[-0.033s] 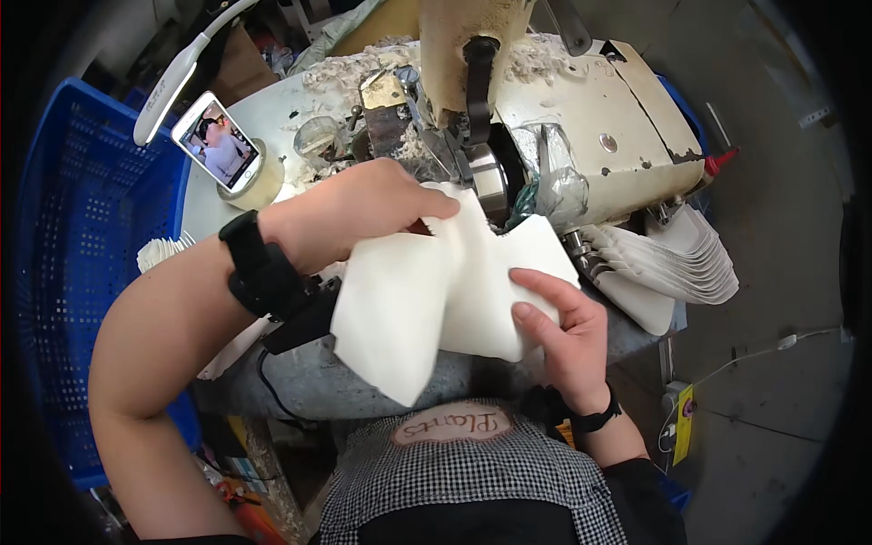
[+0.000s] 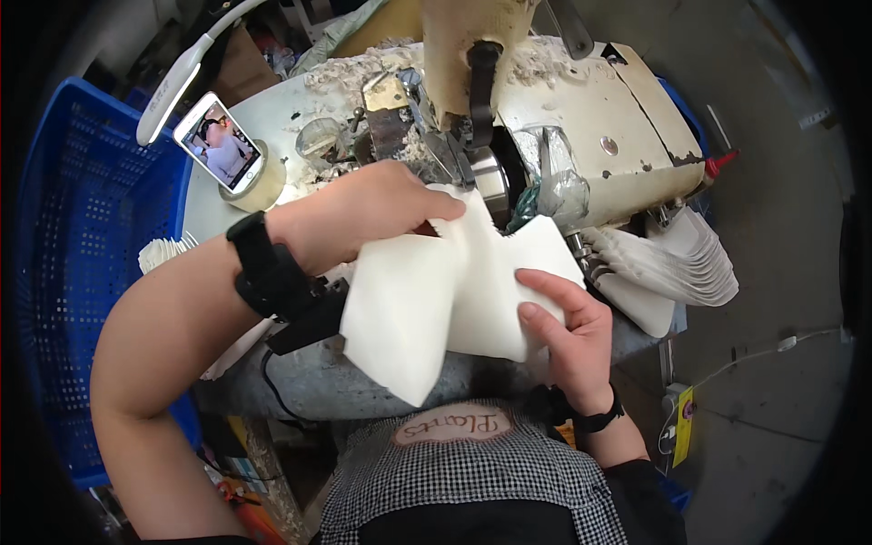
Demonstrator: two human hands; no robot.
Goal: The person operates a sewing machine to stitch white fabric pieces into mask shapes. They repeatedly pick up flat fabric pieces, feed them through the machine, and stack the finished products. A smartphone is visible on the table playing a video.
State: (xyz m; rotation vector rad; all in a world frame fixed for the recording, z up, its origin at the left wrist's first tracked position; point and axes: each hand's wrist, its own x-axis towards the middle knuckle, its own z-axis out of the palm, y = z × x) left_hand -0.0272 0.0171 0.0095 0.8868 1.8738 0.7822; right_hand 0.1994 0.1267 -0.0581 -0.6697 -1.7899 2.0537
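Observation:
A floppy white cut piece of sheet material (image 2: 495, 304) hangs between my hands, folded down its middle. Its upper edge lies against the machine's presser (image 2: 461, 173), beside a shiny metal drum (image 2: 490, 177). My left hand (image 2: 391, 207) is closed on the piece near that upper edge, its fingertips partly hidden. My right hand (image 2: 577, 336) holds the right side, thumb and index finger on top, the other fingers partly out of sight. The left flap (image 2: 400, 313) droops over the table edge.
Stacked white pieces (image 2: 686, 263) lie right of the cream machine (image 2: 599, 136); more (image 2: 163, 254) show at the left. A phone (image 2: 218, 145) leans on a round holder (image 2: 259, 182) under a lamp (image 2: 168, 95). A blue basket (image 2: 100, 182) stands left. Fluffy scraps (image 2: 354, 73) cover the table's back.
My left hand and the white piece have shifted very slightly to the right. My right hand has edged the same way; both grips stay the same.

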